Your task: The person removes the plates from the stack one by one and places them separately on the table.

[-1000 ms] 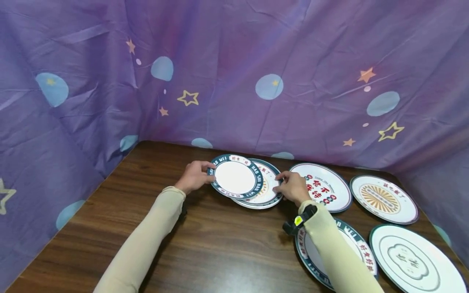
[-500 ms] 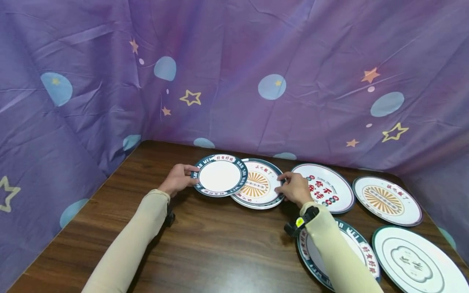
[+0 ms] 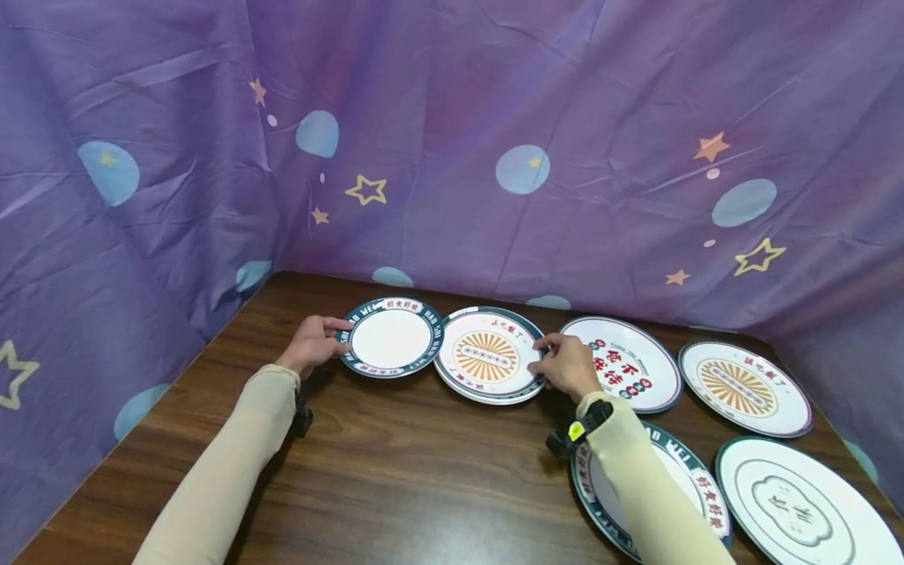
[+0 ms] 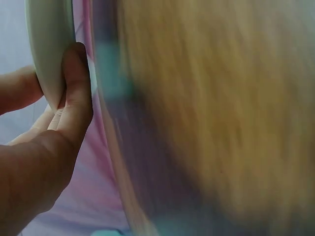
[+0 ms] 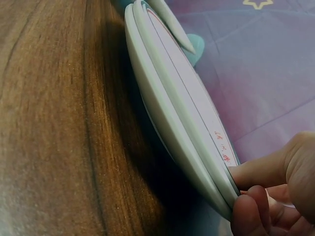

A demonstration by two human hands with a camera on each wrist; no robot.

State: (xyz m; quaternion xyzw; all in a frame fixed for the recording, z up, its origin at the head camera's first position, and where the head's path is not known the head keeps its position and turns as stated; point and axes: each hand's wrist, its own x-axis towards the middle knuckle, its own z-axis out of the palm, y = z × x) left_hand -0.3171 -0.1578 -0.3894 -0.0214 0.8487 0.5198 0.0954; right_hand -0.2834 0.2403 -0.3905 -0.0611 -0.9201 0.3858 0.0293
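My left hand (image 3: 311, 344) pinches the left rim of a small white plate (image 3: 391, 339) with a dark green lettered border. In the left wrist view this plate (image 4: 48, 44) appears edge-on between thumb and fingers. Just right of it in the head view is a white plate with an orange sunburst (image 3: 487, 355), which lies on top of another plate. My right hand (image 3: 568, 365) grips the right rim of that stack. The right wrist view shows the stacked plate edges (image 5: 172, 108) close together, with my fingertips at their near end.
On the right lie a plate with red characters (image 3: 625, 361), a second sunburst plate (image 3: 745, 388), a large green-bordered plate (image 3: 706, 494) partly behind my right forearm, and a white plate with a green emblem (image 3: 798, 502). A purple curtain (image 3: 438, 157) borders the wooden table (image 3: 395, 471).
My left hand has moved left with the small plate, sliding it off the sunburst plate, whose face is now uncovered. My right hand has kept its hold on the stack's rim.
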